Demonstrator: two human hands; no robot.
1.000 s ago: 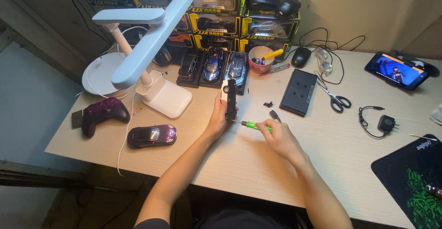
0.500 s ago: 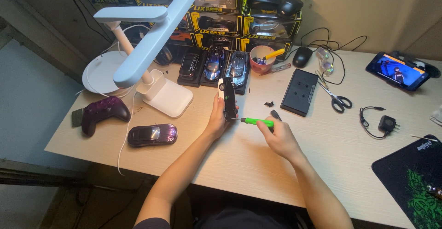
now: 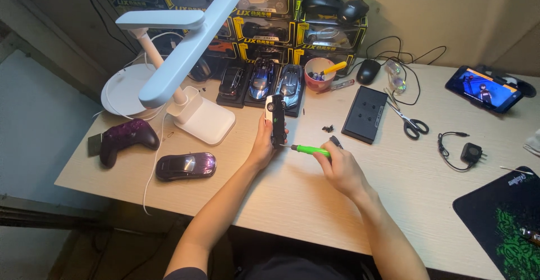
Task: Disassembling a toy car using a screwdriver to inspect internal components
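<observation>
Head view: the left hand [image 3: 261, 145] grips a toy car [image 3: 275, 117] upright on the table [image 3: 292, 195], while the right hand [image 3: 340, 170] holds a green screwdriver [image 3: 308, 150] level, tip at its underside.

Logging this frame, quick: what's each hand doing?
Left hand: closed, holding a toy car upright.
Right hand: closed on a green screwdriver.

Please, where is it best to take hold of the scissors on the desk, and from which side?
Grip the scissors at the black handle loops, coming from above on the near side. They lie flat, loops toward the person, blades pointing away toward the cables, with bare desk around the loops.
</observation>
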